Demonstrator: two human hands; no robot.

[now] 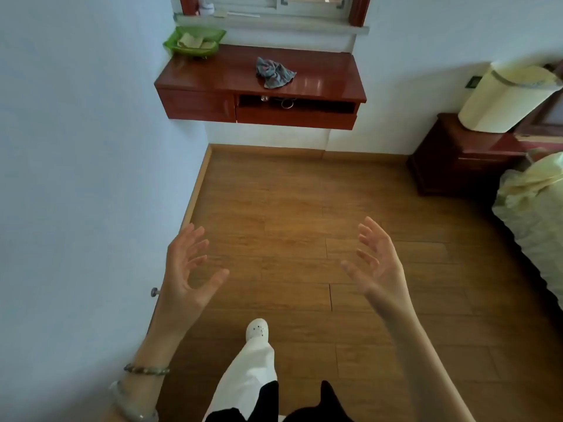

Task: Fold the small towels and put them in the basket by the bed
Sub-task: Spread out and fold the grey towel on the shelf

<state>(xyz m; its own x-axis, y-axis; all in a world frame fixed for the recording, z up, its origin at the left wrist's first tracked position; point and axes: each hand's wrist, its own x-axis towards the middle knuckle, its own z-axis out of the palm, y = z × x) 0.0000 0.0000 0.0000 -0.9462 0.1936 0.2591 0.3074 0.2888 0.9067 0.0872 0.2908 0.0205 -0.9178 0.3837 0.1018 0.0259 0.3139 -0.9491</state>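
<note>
Shelf (323, 71) with crumpled towel (275, 73), far beyond left grip (185, 269) and right grip (380, 266); both spread, empty

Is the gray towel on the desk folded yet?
No, the gray towel lies crumpled in a heap on the wooden desk.

A grey towel (275, 72) with faint pink marks lies crumpled near the middle of the red-brown tabletop (213, 73). A green basket (182, 50) sits at its far left corner, holding pale folded towels (192, 41)
</note>
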